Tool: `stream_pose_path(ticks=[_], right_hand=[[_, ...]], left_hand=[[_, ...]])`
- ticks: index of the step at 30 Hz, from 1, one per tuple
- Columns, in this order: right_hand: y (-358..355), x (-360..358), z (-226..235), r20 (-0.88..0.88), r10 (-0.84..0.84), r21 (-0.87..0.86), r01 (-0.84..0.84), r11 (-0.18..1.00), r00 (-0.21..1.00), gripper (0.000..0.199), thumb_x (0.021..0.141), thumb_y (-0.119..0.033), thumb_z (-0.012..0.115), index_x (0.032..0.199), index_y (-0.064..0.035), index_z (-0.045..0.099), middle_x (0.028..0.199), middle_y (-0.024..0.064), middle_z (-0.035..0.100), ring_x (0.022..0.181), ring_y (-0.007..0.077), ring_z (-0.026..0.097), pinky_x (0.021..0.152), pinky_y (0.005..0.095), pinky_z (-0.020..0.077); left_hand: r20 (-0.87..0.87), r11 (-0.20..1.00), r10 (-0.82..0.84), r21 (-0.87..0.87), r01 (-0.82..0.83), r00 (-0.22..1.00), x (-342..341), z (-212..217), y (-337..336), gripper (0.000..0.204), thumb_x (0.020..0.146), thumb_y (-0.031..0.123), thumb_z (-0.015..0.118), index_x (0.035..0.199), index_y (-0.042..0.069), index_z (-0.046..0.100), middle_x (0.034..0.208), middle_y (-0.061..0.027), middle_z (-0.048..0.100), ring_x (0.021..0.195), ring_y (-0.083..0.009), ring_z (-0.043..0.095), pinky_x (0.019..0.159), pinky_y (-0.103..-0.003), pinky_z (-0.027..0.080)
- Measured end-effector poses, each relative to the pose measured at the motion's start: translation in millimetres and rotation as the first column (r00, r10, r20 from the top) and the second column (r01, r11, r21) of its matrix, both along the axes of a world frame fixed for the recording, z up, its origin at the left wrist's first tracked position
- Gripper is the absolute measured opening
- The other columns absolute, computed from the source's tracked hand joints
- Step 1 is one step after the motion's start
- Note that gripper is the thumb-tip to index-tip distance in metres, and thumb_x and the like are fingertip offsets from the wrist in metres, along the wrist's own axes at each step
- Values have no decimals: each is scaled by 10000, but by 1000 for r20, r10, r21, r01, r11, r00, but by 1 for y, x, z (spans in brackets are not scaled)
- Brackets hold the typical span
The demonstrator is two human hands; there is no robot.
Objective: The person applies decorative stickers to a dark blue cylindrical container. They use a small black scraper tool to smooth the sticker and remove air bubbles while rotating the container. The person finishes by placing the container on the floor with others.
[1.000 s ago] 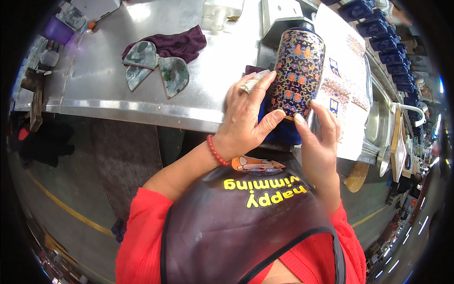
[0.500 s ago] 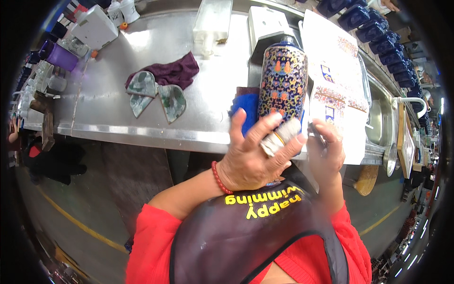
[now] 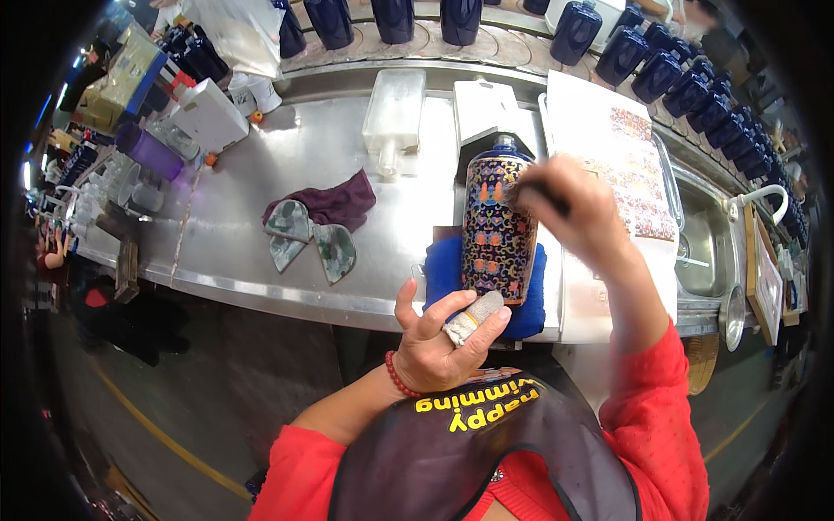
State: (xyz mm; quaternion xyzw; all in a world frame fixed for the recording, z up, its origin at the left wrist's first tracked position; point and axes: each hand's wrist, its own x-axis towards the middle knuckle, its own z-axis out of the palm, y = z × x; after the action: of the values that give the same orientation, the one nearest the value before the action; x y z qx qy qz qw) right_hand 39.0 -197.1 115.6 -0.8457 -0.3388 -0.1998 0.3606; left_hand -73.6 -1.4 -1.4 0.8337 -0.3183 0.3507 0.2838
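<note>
A dark blue bottle with a bright orange, yellow and blue floral pattern lies with its neck pointing away from me. Its base end lies over a folded blue cloth. By that base, my left hand has its fingers spread; one finger is wrapped in pale cloth with a yellow band, its tip near or touching the bottle's bottom edge. My right hand, smeared by motion, is closed on a dark flat piece, perhaps a scraper, at the bottle's upper right side.
Printed pattern sheets lie to the right, beside a sink with a white tap. On the left are a purple cloth and green mottled pads. A clear bottle lies further back. Plain blue bottles line the far conveyor.
My right hand has moved up from near the bottle's base to its upper right side. My left hand stays by the base. The view has tilted, showing more of the far conveyor.
</note>
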Motion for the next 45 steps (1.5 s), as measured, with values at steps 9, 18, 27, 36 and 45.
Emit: stream_pose_path(ticks=[9, 18, 27, 36, 45], right_hand=[[-18, 11, -33, 146, -203, -179, 228, 957, 968, 189, 803, -23, 757, 975, -42, 683, 863, 119, 668, 747, 309, 658, 652, 386, 513], [12, 37, -5, -223, 342, -354, -403, 844, 913, 140, 837, -122, 708, 872, -19, 620, 806, 187, 644, 696, 420, 652, 663, 473, 550], [-10, 30, -7, -403, -58, -196, -24, 980, 913, 140, 861, -84, 726, 972, -17, 673, 826, 155, 678, 736, 327, 675, 693, 409, 545], [-37, 22, -34, -438, 93, 143, -33, 989, 894, 171, 884, -111, 719, 1029, -21, 706, 776, 76, 689, 691, 111, 647, 624, 275, 507], [-35, 34, -46, -67, -195, 140, 203, 969, 978, 144, 892, -60, 718, 1016, 0, 679, 722, 64, 655, 624, 163, 631, 553, 291, 482]], left_hand=[[-124, 991, 92, 110, -79, 988, 20, -1, -13, 750, 729, 268, 835, 1399, 125, 529, 1343, -101, 578, 1347, -338, 410, 1175, -640, 135], [-256, 990, 136, 73, -121, 957, 20, -6, -9, 833, 751, 327, 860, 1415, 87, 417, 1257, -104, 624, 1316, -401, 436, 1173, -647, 58], [-214, 995, 96, 5, -97, 972, 32, -6, -1, 956, 668, 417, 889, 1452, 111, 435, 1468, -52, 506, 1374, -344, 407, 1157, -680, 124], [-13, 932, 15, 363, -10, 1000, 44, 10, -18, 629, 799, 480, 777, 1361, 242, 621, 1429, -41, 570, 1441, -345, 351, 1193, -666, 57], [-175, 987, 41, 159, -13, 984, 40, -2, -9, 847, 738, 462, 862, 1446, 128, 540, 1428, -197, 577, 1363, -413, 511, 1184, -701, 84]])
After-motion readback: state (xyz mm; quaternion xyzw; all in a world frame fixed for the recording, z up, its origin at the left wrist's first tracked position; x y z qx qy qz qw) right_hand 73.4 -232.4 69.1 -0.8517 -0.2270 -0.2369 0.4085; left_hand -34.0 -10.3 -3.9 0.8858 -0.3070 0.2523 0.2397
